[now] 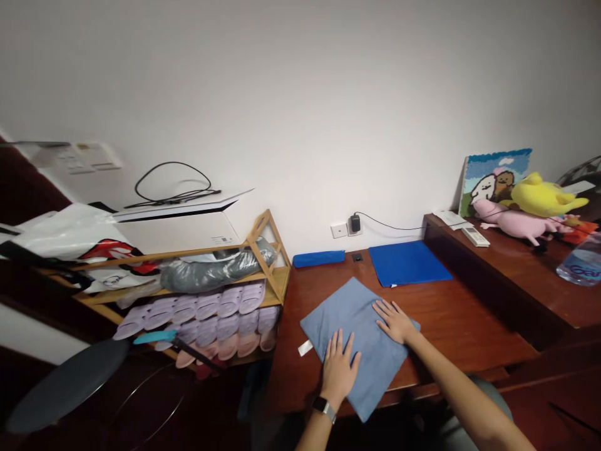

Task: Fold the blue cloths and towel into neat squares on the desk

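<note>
A grey-blue square of cloth [359, 319], perhaps a cushion cover, lies turned cornerwise on the brown wooden desk [451, 319]. One corner hangs over the desk's front edge, and a white label [305, 348] sticks out at its left side. My left hand [339, 369], with a watch on the wrist, rests flat on the lower left part of the cloth, fingers spread. On the right part lies my right hand [393, 321], also flat with fingers apart. Behind the cloth are a flat bright blue folded cloth [408, 263] and a narrow blue folded bundle [319, 259].
To the left stands a wooden rack [277, 275] with several pairs of lilac and pink slippers [206, 307]. On the raised right surface are a remote control [475, 237], plush toys [539, 195] and a clear bottle [580, 263]. A black plug [355, 222] sits in the wall socket.
</note>
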A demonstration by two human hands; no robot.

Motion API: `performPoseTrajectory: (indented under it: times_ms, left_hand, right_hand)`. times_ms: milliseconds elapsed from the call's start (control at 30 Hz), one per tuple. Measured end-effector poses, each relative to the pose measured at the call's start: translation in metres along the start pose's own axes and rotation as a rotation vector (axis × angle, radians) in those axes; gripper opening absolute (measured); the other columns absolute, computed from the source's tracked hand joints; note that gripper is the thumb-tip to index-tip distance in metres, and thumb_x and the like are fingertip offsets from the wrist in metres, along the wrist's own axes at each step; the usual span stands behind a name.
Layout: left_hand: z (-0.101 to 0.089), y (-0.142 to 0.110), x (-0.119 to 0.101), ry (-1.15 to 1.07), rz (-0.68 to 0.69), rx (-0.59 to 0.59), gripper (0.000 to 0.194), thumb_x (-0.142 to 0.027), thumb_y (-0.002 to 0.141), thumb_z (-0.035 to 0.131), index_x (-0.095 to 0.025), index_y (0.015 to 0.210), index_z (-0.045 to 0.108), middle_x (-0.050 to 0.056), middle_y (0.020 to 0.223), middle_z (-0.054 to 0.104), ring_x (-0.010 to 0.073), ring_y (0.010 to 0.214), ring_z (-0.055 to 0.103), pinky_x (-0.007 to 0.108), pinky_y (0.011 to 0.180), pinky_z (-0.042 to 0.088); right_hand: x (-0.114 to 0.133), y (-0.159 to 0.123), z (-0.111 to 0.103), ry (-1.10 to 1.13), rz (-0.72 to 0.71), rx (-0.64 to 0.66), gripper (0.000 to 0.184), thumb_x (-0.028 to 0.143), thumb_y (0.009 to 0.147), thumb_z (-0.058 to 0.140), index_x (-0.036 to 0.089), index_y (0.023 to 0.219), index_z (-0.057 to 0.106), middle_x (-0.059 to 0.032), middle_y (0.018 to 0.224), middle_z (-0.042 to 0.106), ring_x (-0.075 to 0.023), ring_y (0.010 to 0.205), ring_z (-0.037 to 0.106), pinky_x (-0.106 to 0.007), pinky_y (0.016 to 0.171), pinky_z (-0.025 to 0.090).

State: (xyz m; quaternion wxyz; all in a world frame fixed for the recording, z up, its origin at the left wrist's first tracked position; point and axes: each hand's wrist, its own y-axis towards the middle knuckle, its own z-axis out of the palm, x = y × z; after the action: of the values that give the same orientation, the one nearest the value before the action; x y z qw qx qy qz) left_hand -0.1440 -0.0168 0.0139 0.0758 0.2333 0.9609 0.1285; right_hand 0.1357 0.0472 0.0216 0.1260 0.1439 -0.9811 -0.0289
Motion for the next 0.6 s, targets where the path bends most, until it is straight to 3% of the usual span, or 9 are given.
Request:
performPoseTrajectory:
  times_ms: [67, 167, 233, 300, 367, 433, 600]
  left_hand:
    - [0.0, -0.018, -0.017, 0.035, -0.097, -0.031, 0.052, -0.048, 0.103, 0.051, -0.023, 0.149, 0.06, 0.019, 0.153, 0.058, 0.0393, 0.139, 0.055, 0.057, 0.107, 0.052]
    - [-0.009, -0.028, -0.031, 0.023, -0.17, -0.05, 0.043, -0.041, 0.103, 0.048, -0.022, 0.136, 0.069, 0.017, 0.13, 0.072, 0.0358, 0.118, 0.067, 0.053, 0.097, 0.057]
    - [-0.017, -0.019, -0.024, -0.021, -0.111, -0.066, 0.04, -0.033, 0.104, 0.045, -0.022, 0.133, 0.07, 0.013, 0.127, 0.074, 0.0323, 0.119, 0.067, 0.051, 0.102, 0.054]
    - [-0.021, 0.0, -0.007, -0.054, 0.007, -0.07, 0.042, -0.03, 0.103, 0.046, -0.022, 0.139, 0.067, 0.011, 0.14, 0.068, 0.0307, 0.133, 0.06, 0.051, 0.113, 0.047]
    - [-0.018, 0.019, 0.013, -0.064, 0.101, -0.036, 0.047, -0.035, 0.103, 0.049, -0.026, 0.148, 0.059, 0.009, 0.155, 0.058, 0.0305, 0.145, 0.05, 0.053, 0.12, 0.041]
    - [-0.007, 0.03, 0.026, -0.055, 0.1, 0.01, 0.052, -0.041, 0.103, 0.052, -0.031, 0.153, 0.053, 0.008, 0.161, 0.051, 0.0318, 0.149, 0.045, 0.055, 0.121, 0.039]
    - [0.023, 0.02, 0.025, 0.009, -0.13, -0.038, 0.053, -0.041, 0.103, 0.049, -0.03, 0.154, 0.053, 0.009, 0.163, 0.048, 0.0374, 0.152, 0.04, 0.061, 0.121, 0.036]
  right_hand:
    - [0.014, 0.005, -0.001, -0.024, 0.059, -0.028, 0.059, 0.042, 0.104, 0.039, 0.027, 0.16, 0.043, -0.006, 0.168, 0.037, -0.0265, 0.158, 0.027, -0.051, 0.129, 0.019]
    - [0.055, -0.008, 0.015, -0.039, 0.305, -0.126, 0.061, 0.039, 0.105, 0.032, 0.02, 0.162, 0.04, -0.0094, 0.17, 0.031, -0.0315, 0.159, 0.024, -0.056, 0.128, 0.019]
    - [0.081, -0.026, 0.032, -0.019, 0.42, -0.147, 0.065, 0.044, 0.106, 0.027, 0.018, 0.165, 0.034, -0.0097, 0.171, 0.029, -0.0326, 0.16, 0.023, -0.057, 0.128, 0.019]
    - [0.095, -0.042, 0.045, 0.0, 0.457, -0.126, 0.068, 0.05, 0.106, 0.026, 0.018, 0.165, 0.032, -0.0087, 0.171, 0.027, -0.0325, 0.16, 0.022, -0.056, 0.128, 0.018]
    - [0.094, -0.049, 0.049, 0.006, 0.447, -0.109, 0.068, 0.051, 0.106, 0.027, 0.02, 0.165, 0.034, -0.0078, 0.172, 0.027, -0.0316, 0.16, 0.022, -0.055, 0.129, 0.016]
    - [0.082, -0.044, 0.043, 0.01, 0.403, -0.095, 0.066, 0.049, 0.106, 0.028, 0.02, 0.164, 0.035, -0.0078, 0.171, 0.028, -0.0302, 0.16, 0.022, -0.054, 0.129, 0.016]
    - [0.049, -0.015, 0.017, 0.028, 0.227, -0.049, 0.061, 0.044, 0.106, 0.032, 0.021, 0.162, 0.04, -0.0068, 0.169, 0.035, -0.0277, 0.158, 0.029, -0.051, 0.128, 0.023]
